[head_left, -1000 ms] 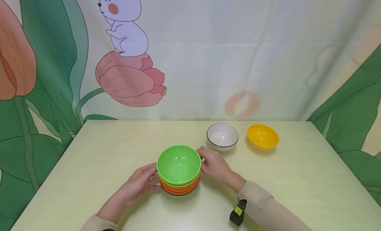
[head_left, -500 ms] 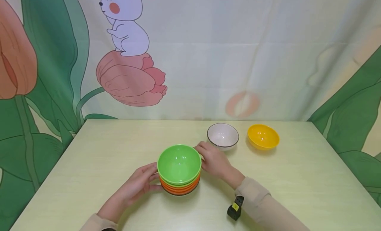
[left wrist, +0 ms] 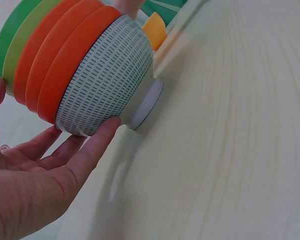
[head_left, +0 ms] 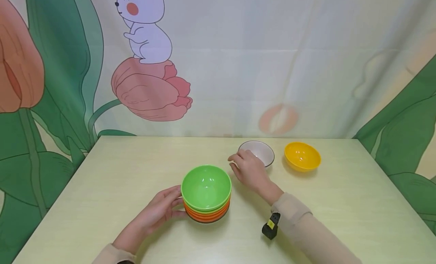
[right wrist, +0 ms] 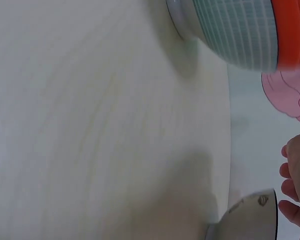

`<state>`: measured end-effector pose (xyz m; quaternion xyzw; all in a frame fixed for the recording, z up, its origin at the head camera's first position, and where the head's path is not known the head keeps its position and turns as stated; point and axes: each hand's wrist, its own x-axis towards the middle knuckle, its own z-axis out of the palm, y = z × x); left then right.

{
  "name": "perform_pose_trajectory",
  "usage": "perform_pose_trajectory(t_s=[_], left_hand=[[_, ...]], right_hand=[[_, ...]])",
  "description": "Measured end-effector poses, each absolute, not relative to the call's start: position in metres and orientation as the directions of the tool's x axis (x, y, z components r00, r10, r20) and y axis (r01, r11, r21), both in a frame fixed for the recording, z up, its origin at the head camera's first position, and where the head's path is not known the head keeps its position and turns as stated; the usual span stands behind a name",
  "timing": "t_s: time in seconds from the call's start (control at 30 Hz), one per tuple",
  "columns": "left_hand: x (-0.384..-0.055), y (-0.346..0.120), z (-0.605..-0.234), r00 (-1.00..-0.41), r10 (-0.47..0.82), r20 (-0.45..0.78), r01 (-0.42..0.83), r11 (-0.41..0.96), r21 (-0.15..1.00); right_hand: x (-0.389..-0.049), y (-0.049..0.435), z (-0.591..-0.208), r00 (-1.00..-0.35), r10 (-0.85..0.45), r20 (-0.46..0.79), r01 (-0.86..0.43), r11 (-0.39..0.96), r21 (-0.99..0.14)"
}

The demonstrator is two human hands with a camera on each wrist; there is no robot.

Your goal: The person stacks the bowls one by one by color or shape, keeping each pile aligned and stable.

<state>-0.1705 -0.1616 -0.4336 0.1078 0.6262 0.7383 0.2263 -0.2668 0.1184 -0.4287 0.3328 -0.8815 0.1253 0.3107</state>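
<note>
A stack of bowls stands near the middle of the table. Green bowls (head_left: 206, 188) are on top, orange bowls (head_left: 206, 217) lie beneath, and a white bowl with green dashes (left wrist: 102, 80) is at the bottom. My left hand (head_left: 158, 209) touches the stack's left side, its fingers spread; one fingertip meets the green rim and another the patterned bowl near its foot. Apart from the stack, my right hand (head_left: 252, 171) hovers by a white, dark-rimmed bowl (head_left: 265, 152), partly covering it. The right fingers are loosely bent and hold nothing.
A yellow bowl (head_left: 302, 156) sits right of the white one, near the back of the pale table (head_left: 112, 180). Behind the far edge hangs a printed curtain (head_left: 218, 67). A black device (head_left: 270, 226) hangs at my right wrist.
My right hand has left the green bowl's right rim and moved away from me and to the right, over the white bowl's near side. The left hand and the stack keep their places.
</note>
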Motion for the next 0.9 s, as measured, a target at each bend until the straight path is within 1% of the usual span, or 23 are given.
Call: perform_pose_trajectory(t_s=[0.23,0.33,0.47,0.6,0.7,0.77,0.9], left_hand=[[-0.17,-0.161,-0.433,-0.876,0.465,-0.128,-0.201,-0.109,0.974],[-0.169,-0.162,-0.433,-0.876,0.466,-0.126,-0.2,-0.113,0.973],[-0.169,-0.162,-0.434,-0.873,0.473,-0.119,-0.197,-0.119,0.973],[-0.169,-0.162,-0.434,-0.874,0.471,-0.12,-0.196,-0.116,0.974],[-0.169,-0.163,-0.434,-0.875,0.468,-0.124,-0.199,-0.114,0.973],[-0.169,-0.163,-0.434,-0.875,0.468,-0.126,-0.201,-0.114,0.973],[-0.169,-0.163,-0.433,-0.873,0.472,-0.124,-0.201,-0.115,0.973]], right_hand=[[-0.28,0.135,-0.421,-0.614,-0.419,0.669,-0.601,0.797,-0.053],[-0.283,0.142,-0.42,-0.655,-0.383,0.651,-0.534,0.845,-0.04],[-0.286,0.151,-0.419,-0.73,-0.342,0.592,-0.445,0.895,-0.032],[-0.29,0.159,-0.417,-0.757,-0.293,0.585,-0.389,0.92,-0.043],[-0.293,0.163,-0.414,-0.774,-0.239,0.587,-0.345,0.936,-0.074],[-0.294,0.166,-0.412,-0.811,-0.195,0.552,-0.303,0.946,-0.111],[-0.296,0.17,-0.409,-0.892,-0.109,0.439,-0.207,0.961,-0.182]])
